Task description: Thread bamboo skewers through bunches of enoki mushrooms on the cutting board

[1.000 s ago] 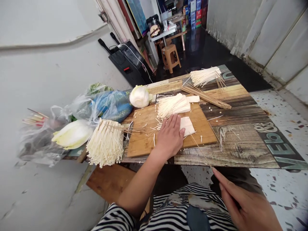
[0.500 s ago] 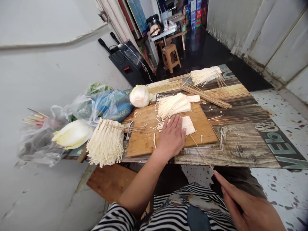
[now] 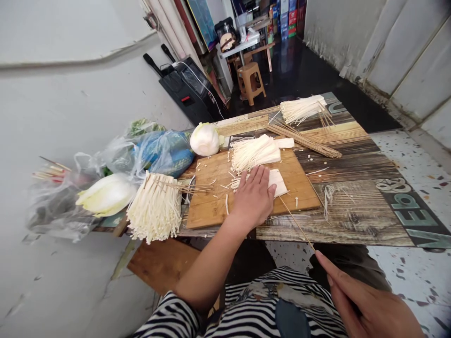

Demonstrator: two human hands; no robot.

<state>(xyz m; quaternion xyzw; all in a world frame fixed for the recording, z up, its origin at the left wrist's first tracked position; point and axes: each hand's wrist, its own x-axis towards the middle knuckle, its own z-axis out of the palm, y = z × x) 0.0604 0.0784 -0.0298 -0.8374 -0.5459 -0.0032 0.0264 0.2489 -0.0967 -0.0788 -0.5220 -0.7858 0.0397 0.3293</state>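
Two hands [image 3: 252, 198], one cutting board [image 3: 209, 199]

Left hand [image 3: 254, 199] lay flat on a mushroom bunch [image 3: 279, 182] on the board [image 3: 207, 206]. Right hand [image 3: 369, 300] pinched a skewer [image 3: 299, 227], far end at the bunch's near edge; from my end I couldn't tell whether it had gone in. Second bunch [image 3: 255, 152] lay just beyond, same board. I noted a skewered bunch [image 3: 154, 213] and cabbage [image 3: 105, 195] to the left.

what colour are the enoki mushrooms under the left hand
The enoki mushrooms are creamy white, best seen in the head view.
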